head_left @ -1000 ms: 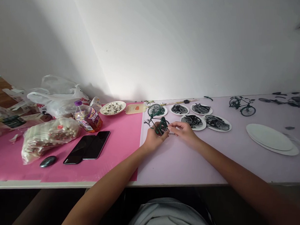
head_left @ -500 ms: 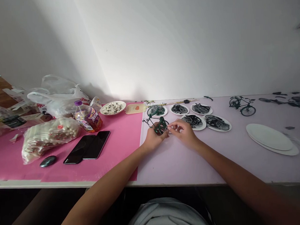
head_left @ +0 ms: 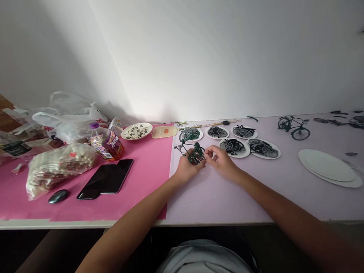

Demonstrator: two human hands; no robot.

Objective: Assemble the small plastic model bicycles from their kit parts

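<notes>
My left hand [head_left: 187, 168] is closed around a dark green model bicycle [head_left: 196, 152], gripping it low by the wheel end nearest me. The bicycle is tilted, its handlebar end pointing up and to the left. Thumb and fingers of my right hand [head_left: 221, 161] are pinched together at the right edge of that wheel; whatever lies between them is too small to make out. Just beyond the hands are white plates with dark bicycle parts, among them a plate of wheels and black pieces [head_left: 234, 148] and a plate of green parts [head_left: 196, 135].
Farther right stand another model bicycle [head_left: 294, 127] and stacked white plates [head_left: 327, 165]. On the pink left side lie two phones [head_left: 116, 176], a dark computer mouse [head_left: 58, 196], a bag of white sticks [head_left: 61, 164], a drink bottle [head_left: 107, 144] and a bowl of small pieces [head_left: 137, 131].
My right fingers have shifted slightly at the wheel's edge and curled a little closer. The model bicycle has moved only very slightly in my left hand.
</notes>
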